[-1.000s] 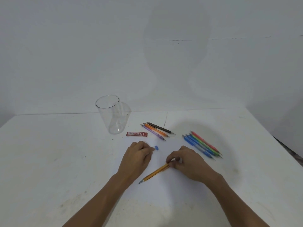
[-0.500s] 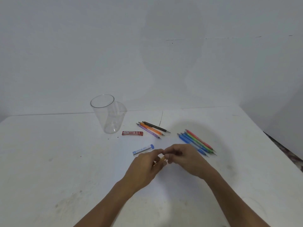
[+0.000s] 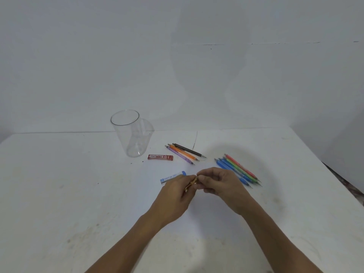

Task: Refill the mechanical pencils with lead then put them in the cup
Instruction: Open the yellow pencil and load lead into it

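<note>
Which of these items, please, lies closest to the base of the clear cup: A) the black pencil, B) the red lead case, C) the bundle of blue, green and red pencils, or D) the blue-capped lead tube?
B: the red lead case lies just to the right of the base of the clear cup, nearer than anything else listed.

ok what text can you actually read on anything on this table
"2B": on the red lead case, near its right end; other print too small.
"2B", it seems: on the blue-capped lead tube; the word before it is blurred.
Nothing else bears readable text.
</note>
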`<state>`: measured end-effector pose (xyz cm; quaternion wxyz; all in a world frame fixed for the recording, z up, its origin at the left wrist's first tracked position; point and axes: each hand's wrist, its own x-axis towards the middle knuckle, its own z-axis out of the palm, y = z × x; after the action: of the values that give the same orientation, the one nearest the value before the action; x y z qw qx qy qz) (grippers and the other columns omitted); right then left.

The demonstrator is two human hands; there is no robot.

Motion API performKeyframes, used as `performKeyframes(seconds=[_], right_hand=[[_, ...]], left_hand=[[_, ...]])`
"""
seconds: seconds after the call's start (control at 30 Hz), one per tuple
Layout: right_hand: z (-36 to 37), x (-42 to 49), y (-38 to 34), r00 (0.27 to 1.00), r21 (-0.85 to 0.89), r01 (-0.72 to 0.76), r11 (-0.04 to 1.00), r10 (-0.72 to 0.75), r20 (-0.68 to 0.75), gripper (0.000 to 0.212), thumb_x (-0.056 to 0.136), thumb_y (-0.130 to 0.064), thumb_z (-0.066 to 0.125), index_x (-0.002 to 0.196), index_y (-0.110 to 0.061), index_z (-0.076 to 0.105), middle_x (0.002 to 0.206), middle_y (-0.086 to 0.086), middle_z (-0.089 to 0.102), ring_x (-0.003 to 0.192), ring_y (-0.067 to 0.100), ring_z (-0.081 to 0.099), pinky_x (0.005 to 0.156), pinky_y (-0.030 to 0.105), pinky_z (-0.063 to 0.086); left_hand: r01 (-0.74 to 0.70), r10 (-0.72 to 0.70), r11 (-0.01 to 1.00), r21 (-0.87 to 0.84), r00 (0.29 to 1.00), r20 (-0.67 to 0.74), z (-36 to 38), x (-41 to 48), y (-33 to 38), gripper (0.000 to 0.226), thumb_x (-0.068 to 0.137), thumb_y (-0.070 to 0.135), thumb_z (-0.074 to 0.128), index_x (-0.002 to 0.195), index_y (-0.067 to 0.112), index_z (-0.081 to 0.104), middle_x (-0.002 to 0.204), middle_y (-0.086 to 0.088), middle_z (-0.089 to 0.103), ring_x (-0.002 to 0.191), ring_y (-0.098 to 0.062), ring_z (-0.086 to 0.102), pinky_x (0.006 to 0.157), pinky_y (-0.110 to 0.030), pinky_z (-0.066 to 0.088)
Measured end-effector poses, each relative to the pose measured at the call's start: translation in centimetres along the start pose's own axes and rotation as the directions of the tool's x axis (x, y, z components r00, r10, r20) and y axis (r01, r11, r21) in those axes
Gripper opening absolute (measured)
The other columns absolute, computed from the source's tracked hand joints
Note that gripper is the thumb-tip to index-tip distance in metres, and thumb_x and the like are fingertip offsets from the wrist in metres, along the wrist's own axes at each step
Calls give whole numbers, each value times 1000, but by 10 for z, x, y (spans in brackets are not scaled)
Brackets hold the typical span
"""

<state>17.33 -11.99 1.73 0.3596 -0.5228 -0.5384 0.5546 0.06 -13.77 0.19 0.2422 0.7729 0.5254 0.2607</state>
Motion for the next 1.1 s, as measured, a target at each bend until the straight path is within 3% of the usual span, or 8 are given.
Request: performKeyframes(seconds=[0.27, 0.37, 0.43, 0.53, 0.67, 0.93, 1.1], right_hand=[[2, 3, 2, 999, -42, -12, 999, 10, -47, 11, 95, -18, 58, 105, -16, 63, 84, 4, 77, 79, 17, 74, 77, 29, 60], [1, 6, 2, 998, -42, -24, 999, 21, -66, 13, 93, -21, 60, 104, -14, 64, 83, 2, 77, 77, 16, 74, 74, 27, 60], [-1, 9, 5, 989, -223, -10, 975, -22, -144, 12, 93, -24, 62, 103, -16, 64, 85, -4, 75, 73, 11, 72, 74, 23, 59], [-5, 12, 11, 966, -615, 17, 789, -171, -193, 12, 94, -29, 62, 104, -23, 65, 91, -11, 67, 74, 2, 61, 72, 6, 45], [-5, 14, 16, 982, -751, 4, 661, -146, -123, 22, 95, -30, 60, 114, -22, 67, 105, -4, 68, 84, 5, 58, 82, 12, 43], [-2, 18, 18, 990, -804, -11, 594, -104, -91, 23, 95, -31, 59, 114, -22, 66, 102, -3, 63, 85, 8, 55, 81, 14, 40], [-7, 18, 16, 993, -772, -6, 635, -89, -80, 27, 91, -29, 65, 117, -21, 66, 98, -5, 65, 85, 8, 59, 81, 12, 43]], left_hand=[[-15, 15, 1000, 12, 1000, 4, 3, -1, -2, 25, 101, 32, 45, 115, 23, 64, 90, 7, 63, 76, -6, 52, 66, -8, 33], [-2, 2, 1000, 15, 1000, 5, 1, 1, -2, 27, 100, 32, 47, 120, 23, 63, 95, 4, 65, 79, -8, 54, 72, -14, 41], [31, -31, 999, 16, 999, -8, -2, 3, -2, 31, 99, 32, 49, 126, 22, 61, 104, 3, 67, 85, -9, 56, 80, -21, 48], [59, -59, 998, 16, 998, -10, -5, 5, -4, 35, 99, 34, 50, 130, 21, 59, 114, 4, 67, 90, -7, 56, 85, -20, 46], [71, -71, 997, 16, 997, -3, -5, 6, -6, 33, 98, 34, 51, 127, 20, 61, 112, 3, 67, 89, -7, 57, 83, -17, 44], [68, -68, 997, 28, 998, 3, -1, 9, -10, 34, 98, 34, 52, 126, 19, 62, 111, 3, 68, 85, -5, 53, 83, -16, 41], [51, -51, 998, 33, 999, -3, -1, 10, -12, 32, 98, 34, 52, 124, 20, 64, 105, 5, 68, 80, -4, 52, 77, -11, 38]])
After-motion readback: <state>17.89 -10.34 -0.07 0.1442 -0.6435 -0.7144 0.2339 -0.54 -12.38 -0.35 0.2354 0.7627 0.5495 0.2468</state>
